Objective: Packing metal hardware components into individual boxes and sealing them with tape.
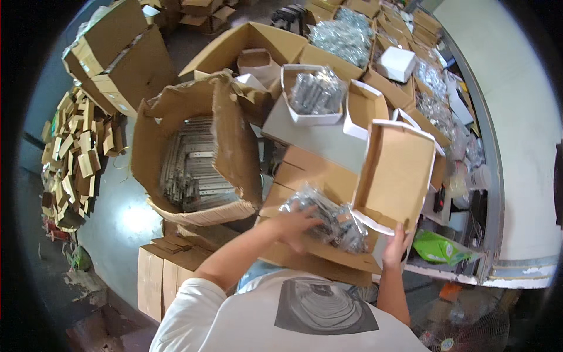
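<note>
My right hand grips the near edge of a shallow open box, white outside and brown inside. The box is tilted up, with nothing in it. My left hand rests at the left side of a heap of clear plastic bags with grey metal parts. Its fingers are spread and a little blurred against the plastic. Under the heap lies a brown cardboard sheet or flattened carton. Beyond it, a white box holds more bagged metal parts, beside another open white box.
A large torn carton of long metal rails stands at my left. Beyond it are tall cartons and a heap of small cardboard pieces. Bagged parts fill cartons at the back. A fan stands near right.
</note>
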A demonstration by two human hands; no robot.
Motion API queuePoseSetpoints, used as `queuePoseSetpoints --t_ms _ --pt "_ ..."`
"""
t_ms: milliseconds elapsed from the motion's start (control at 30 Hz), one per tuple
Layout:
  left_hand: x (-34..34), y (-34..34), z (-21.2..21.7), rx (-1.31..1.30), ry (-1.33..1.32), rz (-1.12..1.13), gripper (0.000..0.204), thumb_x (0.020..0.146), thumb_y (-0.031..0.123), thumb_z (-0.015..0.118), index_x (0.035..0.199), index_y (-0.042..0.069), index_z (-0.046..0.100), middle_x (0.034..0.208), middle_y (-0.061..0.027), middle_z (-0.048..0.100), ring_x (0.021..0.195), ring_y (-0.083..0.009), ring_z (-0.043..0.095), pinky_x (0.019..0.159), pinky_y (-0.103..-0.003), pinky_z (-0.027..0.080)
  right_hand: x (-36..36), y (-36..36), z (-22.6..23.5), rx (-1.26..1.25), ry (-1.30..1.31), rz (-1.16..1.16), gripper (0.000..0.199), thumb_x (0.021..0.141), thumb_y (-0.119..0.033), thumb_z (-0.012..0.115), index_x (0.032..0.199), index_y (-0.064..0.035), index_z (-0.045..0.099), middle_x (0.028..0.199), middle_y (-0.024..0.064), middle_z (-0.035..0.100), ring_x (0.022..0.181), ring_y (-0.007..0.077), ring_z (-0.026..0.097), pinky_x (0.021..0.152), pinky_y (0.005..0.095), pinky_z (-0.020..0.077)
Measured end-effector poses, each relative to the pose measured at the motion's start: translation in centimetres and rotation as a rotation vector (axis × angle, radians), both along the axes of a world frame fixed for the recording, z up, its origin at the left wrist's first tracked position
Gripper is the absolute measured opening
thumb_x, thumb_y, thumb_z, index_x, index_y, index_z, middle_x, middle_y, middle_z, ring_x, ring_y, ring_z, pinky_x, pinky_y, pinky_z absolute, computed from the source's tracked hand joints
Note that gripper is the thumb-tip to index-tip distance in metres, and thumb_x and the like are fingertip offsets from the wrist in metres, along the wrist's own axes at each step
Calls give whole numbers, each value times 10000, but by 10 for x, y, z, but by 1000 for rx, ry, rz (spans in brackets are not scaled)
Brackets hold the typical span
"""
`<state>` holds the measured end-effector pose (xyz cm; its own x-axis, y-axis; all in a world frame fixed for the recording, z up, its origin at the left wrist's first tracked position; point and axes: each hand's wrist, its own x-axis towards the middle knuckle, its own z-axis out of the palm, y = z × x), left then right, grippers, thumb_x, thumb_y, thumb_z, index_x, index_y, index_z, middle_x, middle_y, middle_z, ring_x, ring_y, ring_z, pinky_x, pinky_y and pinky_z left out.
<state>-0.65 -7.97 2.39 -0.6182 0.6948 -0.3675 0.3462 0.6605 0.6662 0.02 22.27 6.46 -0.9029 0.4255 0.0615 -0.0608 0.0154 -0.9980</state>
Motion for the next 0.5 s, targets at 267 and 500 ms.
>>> queuePoseSetpoints --t_ms 267,500 --pt "20 -1 -11 13 53 44 971 549 432 767 1381 169 344 1486 -138 185 1334 -470 136 1060 -582 220 -153 -199 36 -915 -361 758 596 857 -377 586 1233 39 383 1111 182 509 981 275 568 846 324 515" --pt "18 -4 -2 -1 187 97 879 621 512 734 1350 162 389 1475 -91 235 1345 -413 181 1032 -579 274 -196 -123 -32 927 -279 669 577 828 -373 608 1291 -61 464 1406 163 337 1074 309 540 953 455 401"
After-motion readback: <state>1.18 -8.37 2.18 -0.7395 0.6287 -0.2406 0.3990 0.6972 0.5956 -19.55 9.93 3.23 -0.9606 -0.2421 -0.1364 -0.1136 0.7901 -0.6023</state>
